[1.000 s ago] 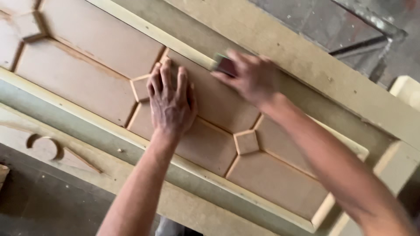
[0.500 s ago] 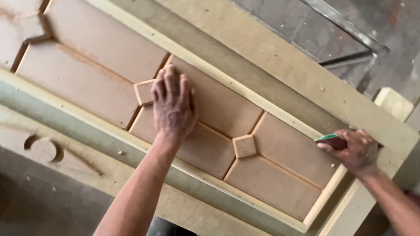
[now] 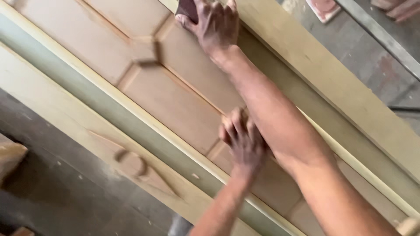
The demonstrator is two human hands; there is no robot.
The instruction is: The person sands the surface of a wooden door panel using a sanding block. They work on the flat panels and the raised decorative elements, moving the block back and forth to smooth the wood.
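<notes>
This is a woodworking shop, the sort where doors are made. A large unfinished door (image 3: 175, 100) of bare, dusty brown panels with raised mouldings lies flat across the view, framed by pale unpainted rails. A carved ring-and-triangle ornament (image 3: 135, 166) is worked into the near rail. Beneath and beyond it lies a grey concrete floor (image 3: 52, 183), scuffed and dusty. Offcuts of wood (image 3: 11, 155) rest at the left edge, and a small carved panel piece (image 3: 324, 8) lies on the floor at the top.
</notes>
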